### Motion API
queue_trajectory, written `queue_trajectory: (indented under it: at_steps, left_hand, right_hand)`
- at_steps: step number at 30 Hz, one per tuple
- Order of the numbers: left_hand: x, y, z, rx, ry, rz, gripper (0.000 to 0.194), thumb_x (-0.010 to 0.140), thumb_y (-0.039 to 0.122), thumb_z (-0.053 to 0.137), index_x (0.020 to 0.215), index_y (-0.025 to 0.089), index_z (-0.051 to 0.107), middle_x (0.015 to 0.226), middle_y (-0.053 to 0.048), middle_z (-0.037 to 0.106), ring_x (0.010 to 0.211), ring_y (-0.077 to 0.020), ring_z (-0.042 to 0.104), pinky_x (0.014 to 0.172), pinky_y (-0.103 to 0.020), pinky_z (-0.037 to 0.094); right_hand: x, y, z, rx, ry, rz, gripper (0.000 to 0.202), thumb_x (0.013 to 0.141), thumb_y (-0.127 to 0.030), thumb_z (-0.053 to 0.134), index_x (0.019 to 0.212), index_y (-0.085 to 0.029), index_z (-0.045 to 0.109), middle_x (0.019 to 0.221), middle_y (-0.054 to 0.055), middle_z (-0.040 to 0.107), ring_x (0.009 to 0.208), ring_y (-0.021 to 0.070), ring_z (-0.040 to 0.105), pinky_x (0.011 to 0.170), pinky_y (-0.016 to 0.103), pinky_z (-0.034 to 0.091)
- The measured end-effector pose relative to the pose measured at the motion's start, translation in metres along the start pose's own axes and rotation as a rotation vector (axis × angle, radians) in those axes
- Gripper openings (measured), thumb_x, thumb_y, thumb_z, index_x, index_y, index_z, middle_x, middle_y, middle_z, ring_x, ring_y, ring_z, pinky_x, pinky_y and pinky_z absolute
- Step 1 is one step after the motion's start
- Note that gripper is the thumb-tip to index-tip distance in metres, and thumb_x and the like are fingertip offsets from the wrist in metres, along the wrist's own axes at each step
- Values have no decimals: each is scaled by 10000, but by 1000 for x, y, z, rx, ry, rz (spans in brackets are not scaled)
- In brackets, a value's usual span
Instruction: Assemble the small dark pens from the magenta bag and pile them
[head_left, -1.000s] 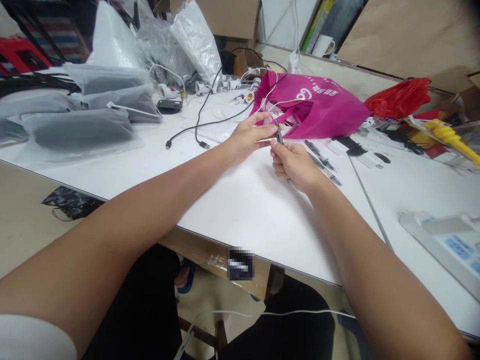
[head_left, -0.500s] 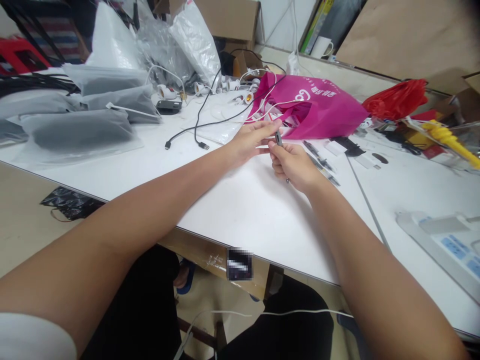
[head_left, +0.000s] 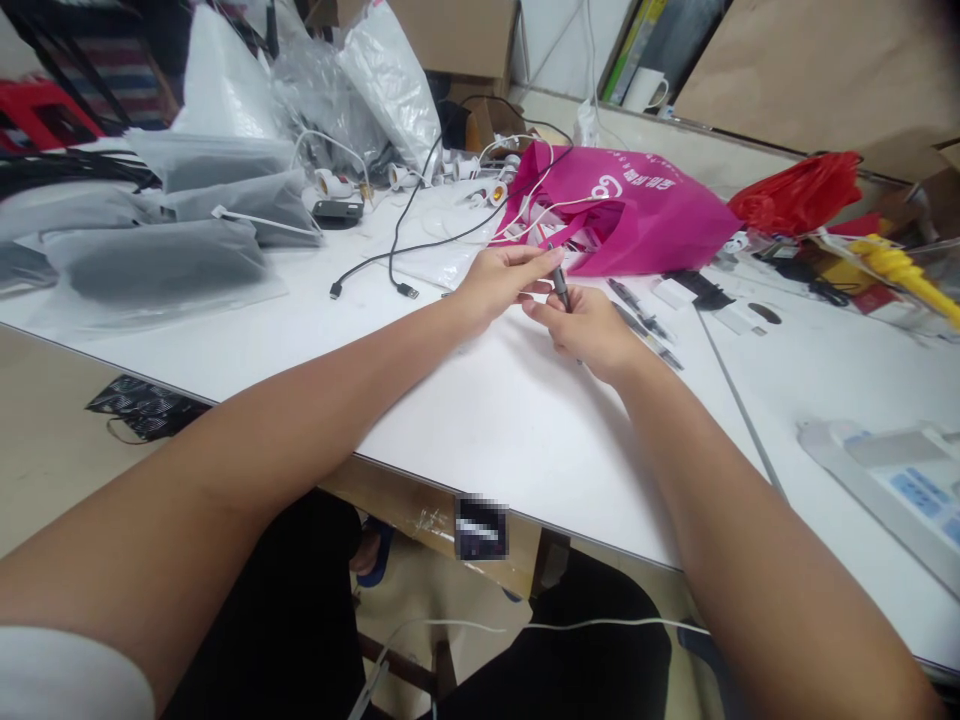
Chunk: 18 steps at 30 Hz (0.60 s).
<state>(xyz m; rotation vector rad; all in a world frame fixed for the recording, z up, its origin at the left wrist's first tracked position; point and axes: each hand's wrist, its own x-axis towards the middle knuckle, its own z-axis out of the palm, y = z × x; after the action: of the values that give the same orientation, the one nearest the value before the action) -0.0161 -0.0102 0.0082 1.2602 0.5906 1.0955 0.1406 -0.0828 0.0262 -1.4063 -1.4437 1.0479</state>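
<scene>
In the head view, the right hand (head_left: 596, 330) had loosened its earlier pinch, baring more of the slim dark tool (head_left: 561, 286), now upright between both hands above the white counter (head_left: 487, 420). The left hand (head_left: 495, 283) pinched its upper end; the right cradled its lower part. Behind lay a pink bag (head_left: 667, 220); a mug (head_left: 646, 91) stood farther back.

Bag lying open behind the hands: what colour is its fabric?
The bag is bright pink-magenta, clearest in the head view.
</scene>
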Motion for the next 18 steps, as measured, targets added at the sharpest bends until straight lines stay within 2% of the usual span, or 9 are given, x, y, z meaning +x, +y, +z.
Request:
queue_trajectory:
  at_steps: [6, 12, 18]
  left_hand:
    - [1, 3, -4, 28, -47, 23, 421, 983, 581, 994, 969, 179, 870, 1090, -91, 892, 1095, -231, 856, 1086, -396, 638]
    - [-2, 6, 1, -81, -76, -44, 313, 1040, 484, 952, 1053, 182, 870, 1253, -120, 901, 1197, -259, 857, 1133, -445, 657]
    - [-2, 11, 3, -94, -56, -38, 287, 1043, 426, 959, 1014, 160, 855, 1229, -123, 894, 1247, -259, 844, 1175, -427, 621]
  right_hand:
    - [-5, -6, -2, 132, -148, 64, 613, 1045, -296, 910, 766, -275, 365, 646, -115, 220, 553, 70, 155, 459, 221, 213]
    - [-5, -6, 2, 134, -77, 51, 538, 1052, -271, 884, 804, -279, 406, 636, -113, 224, 547, 81, 165, 447, 213, 198]
    - [-11, -12, 2, 292, -198, 111, 599, 1018, -347, 943, 801, -277, 389, 659, -126, 209, 565, 72, 101, 436, 191, 175]
